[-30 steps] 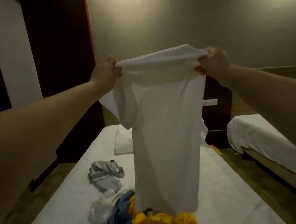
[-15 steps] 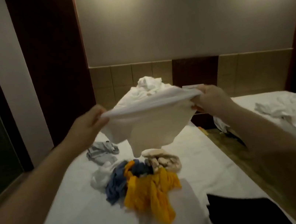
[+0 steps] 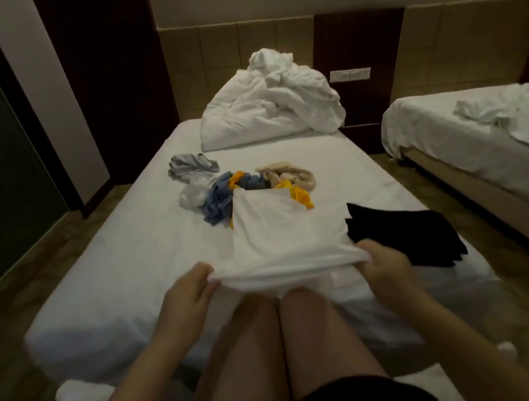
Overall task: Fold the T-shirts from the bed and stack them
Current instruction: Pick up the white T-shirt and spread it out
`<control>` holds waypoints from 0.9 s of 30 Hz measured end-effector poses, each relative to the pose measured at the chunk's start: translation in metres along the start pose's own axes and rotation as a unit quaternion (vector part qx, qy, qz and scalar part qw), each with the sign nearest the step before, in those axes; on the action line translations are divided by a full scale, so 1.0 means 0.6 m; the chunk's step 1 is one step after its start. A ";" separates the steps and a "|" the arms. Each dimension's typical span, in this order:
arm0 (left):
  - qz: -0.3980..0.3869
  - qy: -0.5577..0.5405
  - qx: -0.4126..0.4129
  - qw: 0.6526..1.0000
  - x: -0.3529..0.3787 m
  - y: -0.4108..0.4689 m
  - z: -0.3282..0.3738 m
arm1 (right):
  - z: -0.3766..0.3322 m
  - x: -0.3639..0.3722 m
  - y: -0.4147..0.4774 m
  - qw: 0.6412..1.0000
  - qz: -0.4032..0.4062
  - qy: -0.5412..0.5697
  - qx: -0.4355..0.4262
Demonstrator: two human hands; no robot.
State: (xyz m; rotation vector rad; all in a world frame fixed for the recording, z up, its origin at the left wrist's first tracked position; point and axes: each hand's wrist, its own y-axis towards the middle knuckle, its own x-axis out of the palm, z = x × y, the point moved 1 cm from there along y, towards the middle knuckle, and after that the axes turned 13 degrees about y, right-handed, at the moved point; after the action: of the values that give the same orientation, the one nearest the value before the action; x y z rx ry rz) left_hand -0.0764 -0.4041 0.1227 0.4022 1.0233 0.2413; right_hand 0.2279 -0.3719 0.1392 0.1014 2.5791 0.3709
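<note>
White T-shirt (image 3: 282,232): lying on bed (image 3: 109,259), far edge overlapping clothes heap (image 3: 221,196).
Handling: light, limp, wrinkle-prone; best pinched at near corners.
Left hand (image 3: 188,294): pinching near-left edge.
Right hand (image 3: 383,261): pinching near-right edge.
Beside: black folded garment (image 3: 410,232), just right.

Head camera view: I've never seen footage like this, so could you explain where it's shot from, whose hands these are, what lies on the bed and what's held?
No machine here: the camera sits on a person's head, looking forward and down. The left hand and right hand each grip the near edge of a white T-shirt laid out on the bed. Beyond it lies a heap of unfolded clothes; to its right, a folded black garment. At the far end sits crumpled white bedding.
</note>
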 end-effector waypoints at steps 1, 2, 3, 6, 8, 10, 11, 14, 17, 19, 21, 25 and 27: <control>0.024 0.012 0.021 0.999 -0.014 -0.008 0.008 | -0.013 -0.014 -0.017 1.000 0.009 0.006 -0.026; 0.036 0.021 0.048 0.998 -0.028 -0.016 0.022 | -0.023 -0.028 -0.034 0.998 0.015 0.002 -0.055; 0.033 0.039 0.067 0.996 -0.038 -0.029 0.031 | -0.029 -0.042 -0.054 0.997 0.017 -0.008 -0.077; -0.055 0.122 0.096 0.986 -0.025 -0.098 0.027 | 0.000 -0.052 -0.124 0.998 -0.031 -0.042 -0.040; -0.124 0.112 0.088 0.982 0.002 -0.149 0.004 | 0.044 -0.030 -0.174 0.984 -0.158 -0.079 0.036; -0.174 0.108 0.061 0.977 0.019 -0.170 -0.016 | 0.081 -0.009 -0.201 0.964 -0.237 -0.115 0.040; -0.184 0.126 0.071 0.972 0.026 -0.172 -0.026 | 0.086 -0.007 -0.204 0.963 -0.243 -0.112 0.042; -0.234 0.173 0.116 0.950 0.018 -0.155 -0.031 | 0.087 -0.012 -0.190 0.966 -0.228 -0.122 0.000; -0.284 0.196 0.143 0.928 0.009 -0.142 -0.029 | 0.084 -0.018 -0.187 0.949 -0.252 -0.147 -0.117; -0.367 0.182 0.129 0.903 0.000 -0.128 -0.027 | 0.072 -0.025 -0.192 0.935 -0.320 -0.119 -0.094; -0.464 0.130 0.088 0.872 -0.015 -0.101 -0.028 | 0.058 -0.038 -0.187 0.914 -0.403 -0.057 -0.001; -0.468 0.061 0.013 0.881 -0.011 -0.021 -0.035 | 0.053 -0.046 -0.118 0.917 -0.344 0.137 0.145; -0.402 0.050 -0.037 0.914 0.014 0.027 -0.036 | 0.057 -0.030 -0.070 0.946 -0.256 0.137 0.147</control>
State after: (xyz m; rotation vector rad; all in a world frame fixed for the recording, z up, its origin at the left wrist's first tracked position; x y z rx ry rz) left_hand -0.0910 -0.3818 0.1130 -0.1239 1.1956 -0.4462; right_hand 0.2609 -0.4064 0.1078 -0.5415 2.7835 -0.2093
